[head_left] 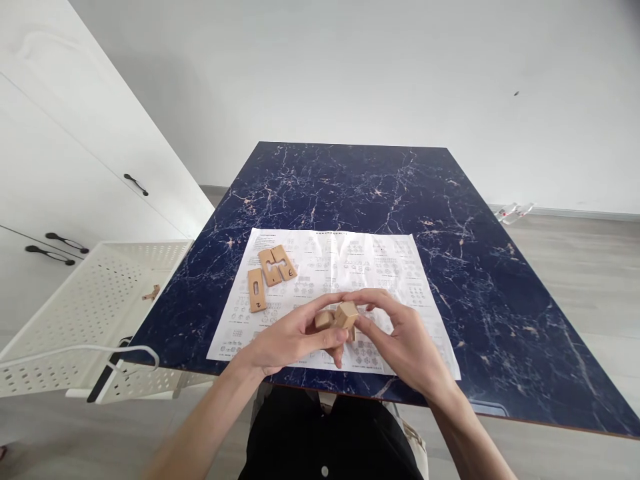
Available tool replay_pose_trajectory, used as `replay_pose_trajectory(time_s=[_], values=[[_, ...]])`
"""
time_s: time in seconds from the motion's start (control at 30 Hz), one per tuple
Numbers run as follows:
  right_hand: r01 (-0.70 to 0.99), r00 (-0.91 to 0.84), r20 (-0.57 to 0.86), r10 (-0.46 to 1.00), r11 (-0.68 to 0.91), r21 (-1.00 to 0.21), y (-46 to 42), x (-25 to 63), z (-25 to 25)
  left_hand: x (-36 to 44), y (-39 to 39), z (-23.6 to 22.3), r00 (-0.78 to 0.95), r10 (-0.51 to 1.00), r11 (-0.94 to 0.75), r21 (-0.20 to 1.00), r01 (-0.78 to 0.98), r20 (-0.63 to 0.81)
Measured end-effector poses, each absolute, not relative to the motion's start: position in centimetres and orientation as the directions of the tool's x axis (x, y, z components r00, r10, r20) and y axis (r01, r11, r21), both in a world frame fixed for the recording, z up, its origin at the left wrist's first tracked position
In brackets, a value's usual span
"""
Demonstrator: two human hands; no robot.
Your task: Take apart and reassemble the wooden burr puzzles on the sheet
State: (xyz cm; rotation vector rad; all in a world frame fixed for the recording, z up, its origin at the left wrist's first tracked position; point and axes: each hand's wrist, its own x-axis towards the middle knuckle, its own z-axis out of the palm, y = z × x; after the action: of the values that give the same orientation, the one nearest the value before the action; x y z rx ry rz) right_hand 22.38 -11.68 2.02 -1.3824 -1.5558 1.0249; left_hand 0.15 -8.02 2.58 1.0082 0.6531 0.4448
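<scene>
In left hand (287,341) and right hand (415,340), pinching wooden blocks (346,313) from both sides, likely to stop them slipping apart above printed sheet (400,257).

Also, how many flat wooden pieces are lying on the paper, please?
3, on the left side of the paper: a slotted piece, and up and right of it a left notched piece beside a right notched piece. The left hand and right hand may hide others.
</scene>
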Motion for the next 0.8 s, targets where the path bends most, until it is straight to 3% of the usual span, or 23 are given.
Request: replay_pose_trajectory(time_s=[0.1,0.17,0.3,0.4,0.63,0.8], values=[[0.361,0.1,0.079,0.992,0.038,-0.932,-11.6,23.2,1.7,0.0,-8.1,2.4,0.672,0.677,0.455,0.888,-0.063,-0.299],[0.271,0.175,0.056,0.983,0.007,-0.962,-11.7,23.7,1.3,0.0,-8.2,2.1,0.598,0.731,0.429,0.903,-0.03,-0.327],[-0.007,0.111,-0.025,0.993,-0.024,-1.0,-12.1,23.6,0.7,0.4,-8.3,1.6,0.416,0.84,0.357,0.932,0.06,-0.348],[-0.098,0.02,-0.031,0.999,-0.029,-0.995,-12.3,22.4,0.5,0.8,-8.5,1.4,0.401,0.855,0.348,0.937,0.028,-0.329],[0.104,0.082,0.064,0.995,0.056,-0.993,-12.5,20.7,-0.6,1.0,-9.3,1.6,0.448,0.85,0.271,0.96,0.077,-0.276],[0.141,0.091,0.049,0.995,0.036,-0.989,-12.7,20.6,-0.5,1.1,-10.0,1.3,0.447,0.845,0.302,0.952,0.056,-0.294]])
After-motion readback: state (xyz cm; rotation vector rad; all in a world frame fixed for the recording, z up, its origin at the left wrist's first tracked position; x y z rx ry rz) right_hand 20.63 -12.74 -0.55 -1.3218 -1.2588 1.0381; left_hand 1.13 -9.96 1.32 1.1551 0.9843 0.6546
